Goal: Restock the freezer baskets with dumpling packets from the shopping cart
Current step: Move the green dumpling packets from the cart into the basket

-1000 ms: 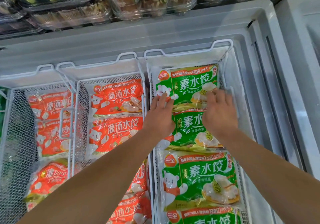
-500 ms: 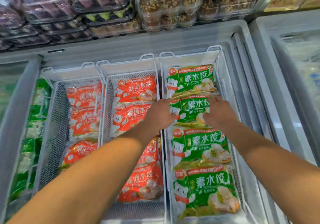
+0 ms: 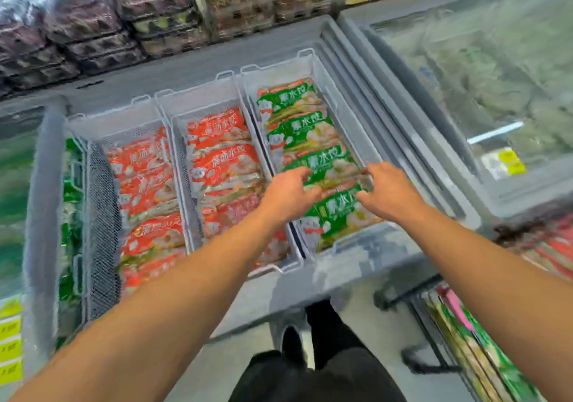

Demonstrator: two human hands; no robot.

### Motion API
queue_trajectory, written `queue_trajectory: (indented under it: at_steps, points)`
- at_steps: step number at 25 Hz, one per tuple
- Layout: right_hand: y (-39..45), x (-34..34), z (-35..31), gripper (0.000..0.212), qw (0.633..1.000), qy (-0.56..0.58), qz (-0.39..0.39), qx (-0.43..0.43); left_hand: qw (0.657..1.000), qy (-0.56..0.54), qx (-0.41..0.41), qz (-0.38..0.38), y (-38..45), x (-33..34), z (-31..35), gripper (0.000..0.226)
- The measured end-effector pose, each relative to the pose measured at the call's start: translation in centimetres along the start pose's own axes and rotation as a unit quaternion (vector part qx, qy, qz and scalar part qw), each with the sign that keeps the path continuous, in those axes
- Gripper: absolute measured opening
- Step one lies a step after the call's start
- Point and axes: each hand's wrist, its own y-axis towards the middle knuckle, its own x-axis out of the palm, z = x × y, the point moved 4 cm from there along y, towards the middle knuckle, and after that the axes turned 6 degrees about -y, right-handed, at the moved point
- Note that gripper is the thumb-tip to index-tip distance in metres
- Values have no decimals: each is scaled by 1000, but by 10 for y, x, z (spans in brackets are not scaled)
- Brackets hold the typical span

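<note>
Both hands — left (image 3: 286, 195), right (image 3: 387, 192) — curl their fingers on the green packets (image 3: 328, 165) filling the right basket (image 3: 347, 116); red packets (image 3: 223, 159) lie left of it.

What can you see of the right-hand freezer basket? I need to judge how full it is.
The right-hand basket is white wire mesh with looped handles, rightmost of three inside the open chest freezer. Four green dumpling packets fill it in an overlapping row. The left hand and right hand touch the nearer packets.
</note>
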Motion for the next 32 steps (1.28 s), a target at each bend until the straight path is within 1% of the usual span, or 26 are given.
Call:
queue_trajectory:
  at_steps: [3,9,12,13,15,17,18,21,23,26,29,32]
  points:
    - [-72,5,37,51,998,28,12,59,999,8,38,-12,-40,35,25,44]
    - [-193,30,143,55,980,76,14,186,990,8,115,-86,-80,129,90,38]
    - [-253,48,201,45,961,110,13,252,983,26,129,-125,-95,188,127,35]
    - [-270,56,220,45,956,121,13,268,981,36,130,-141,-99,207,139,34]
    - [-305,75,263,49,944,137,3,299,973,60,138,-173,-107,248,168,38]
    - [-333,94,299,58,936,157,-14,315,969,69,135,-195,-115,284,193,49]
    - [-347,103,317,61,930,168,-24,325,968,69,130,-203,-118,303,205,50]
    - [-377,127,359,54,916,192,-42,350,969,67,99,-217,-121,357,224,37]
    - [-390,138,381,50,909,210,-39,358,964,86,96,-231,-122,389,236,38]
    - [-398,158,397,52,889,254,-51,379,954,117,97,-260,-121,422,244,39]
    - [-392,184,400,52,865,306,-68,392,947,139,79,-277,-109,445,238,42]
    - [-375,205,401,50,838,355,-67,409,945,146,58,-288,-89,466,229,46]
